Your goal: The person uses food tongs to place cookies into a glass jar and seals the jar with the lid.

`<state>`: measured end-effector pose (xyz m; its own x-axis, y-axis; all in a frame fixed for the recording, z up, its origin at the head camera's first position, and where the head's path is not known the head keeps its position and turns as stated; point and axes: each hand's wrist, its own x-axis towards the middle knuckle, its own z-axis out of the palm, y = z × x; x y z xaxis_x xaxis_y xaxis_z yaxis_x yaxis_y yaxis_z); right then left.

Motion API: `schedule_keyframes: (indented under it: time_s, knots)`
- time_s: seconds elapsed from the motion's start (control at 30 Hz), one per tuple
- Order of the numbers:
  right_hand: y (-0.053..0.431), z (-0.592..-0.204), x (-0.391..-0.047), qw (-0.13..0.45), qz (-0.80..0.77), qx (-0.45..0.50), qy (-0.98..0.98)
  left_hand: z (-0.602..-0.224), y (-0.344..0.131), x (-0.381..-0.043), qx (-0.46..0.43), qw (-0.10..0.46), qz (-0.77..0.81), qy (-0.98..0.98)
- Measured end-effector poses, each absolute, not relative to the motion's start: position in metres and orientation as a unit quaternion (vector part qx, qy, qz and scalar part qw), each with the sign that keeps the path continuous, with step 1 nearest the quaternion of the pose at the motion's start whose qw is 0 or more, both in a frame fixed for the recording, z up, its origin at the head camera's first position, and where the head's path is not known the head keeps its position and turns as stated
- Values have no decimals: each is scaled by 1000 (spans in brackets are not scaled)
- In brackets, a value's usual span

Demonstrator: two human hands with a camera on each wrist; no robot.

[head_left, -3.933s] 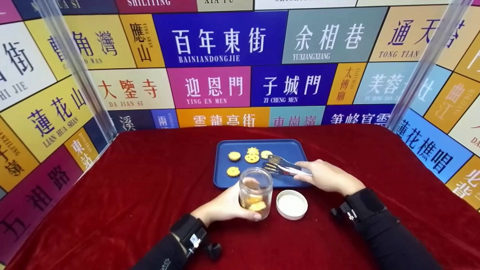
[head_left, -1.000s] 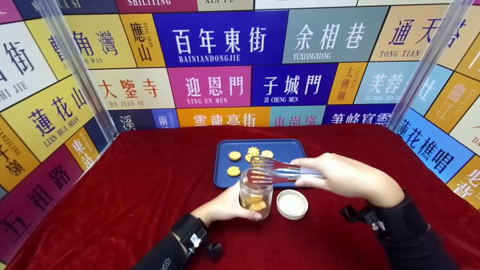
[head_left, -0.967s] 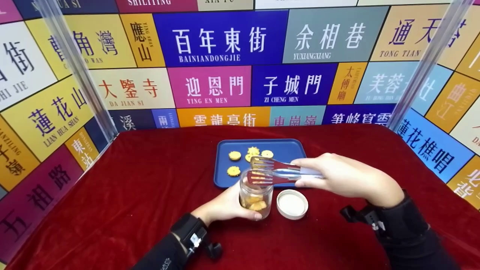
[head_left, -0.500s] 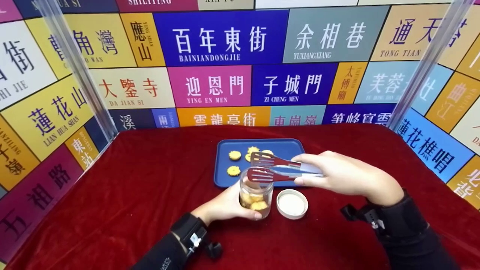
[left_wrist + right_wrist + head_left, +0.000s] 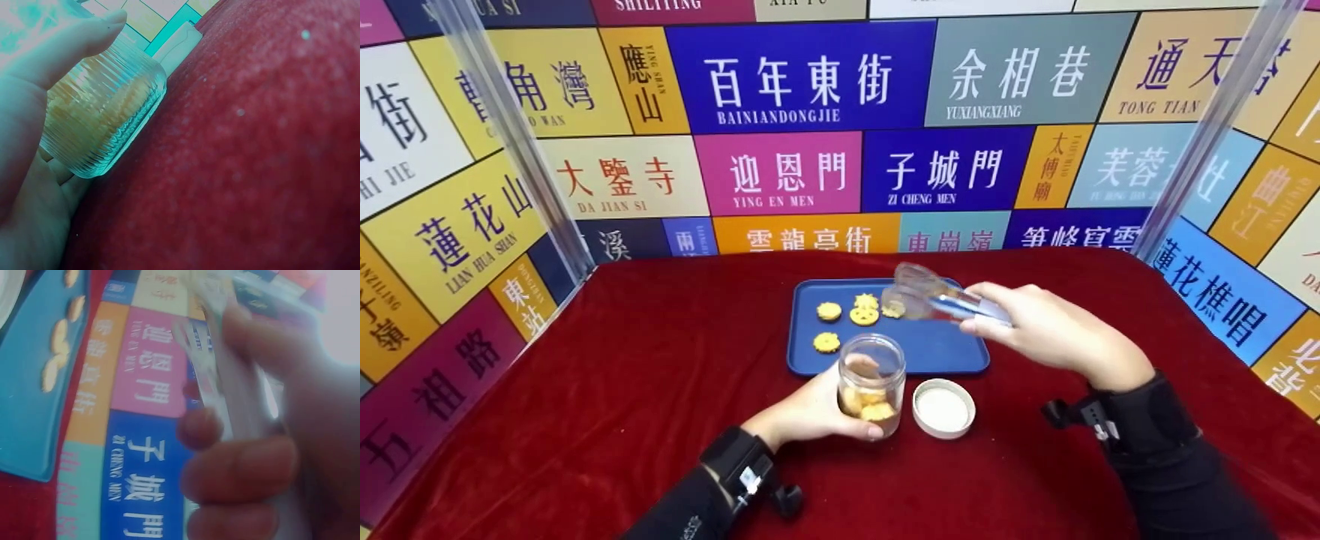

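Observation:
My left hand (image 5: 817,405) grips a clear glass jar (image 5: 889,375), its thumb across the front and its fingers behind. Several yellow cookies (image 5: 876,411) lie in the bottom of the open jar; ribbed glass shows in the left wrist view. My right hand (image 5: 1042,330) holds a pair of tongs (image 5: 960,301) over the far right part of a blue tray (image 5: 937,352). Motion blurs the tongs' heads, and nothing is seen between them. On the tray sit several flower-shaped cookies (image 5: 826,343), partly behind the tongs. The right wrist view shows my fingers curled round the tongs' handles.
A round white lid (image 5: 943,409) lies to the right of the jar on a red velvet cloth (image 5: 675,375). Clear posts (image 5: 1200,142) stand at the table's back corners. Behind them is a wall (image 5: 802,82) of coloured name signs.
The tongs were over the tray, then over the jar's mouth, and have now lifted back and right over the tray. Another cookie appears in the jar. My left hand stays put.

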<state>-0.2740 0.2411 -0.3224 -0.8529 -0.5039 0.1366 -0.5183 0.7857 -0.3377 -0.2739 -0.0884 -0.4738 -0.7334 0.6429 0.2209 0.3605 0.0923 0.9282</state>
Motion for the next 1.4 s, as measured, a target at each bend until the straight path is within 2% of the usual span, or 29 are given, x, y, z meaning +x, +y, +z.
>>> schedule_keyframes:
  time_s: [0.17, 0.3, 0.87, 1.03, 1.23, 1.4]
  knots:
    - [244, -335, -290, 50, 178, 236, -954, -473, -88, -274, 348, 119, 583, 724]
    - [244, -351, -302, 51, 170, 214, -961, -474, -88, -274, 355, 117, 586, 719]
    - [220, -393, -367, -38, 158, 181, -970, -475, -88, -275, 362, 127, 600, 702]
    - [220, -399, -373, -47, 161, 179, -970, -475, -87, -275, 364, 135, 603, 697]
    - [219, -402, -374, -50, 155, 197, -967, -474, -89, -275, 358, 119, 586, 718]
    - [215, -401, -373, -99, 178, 191, -960, -475, -89, -275, 357, 116, 580, 723]
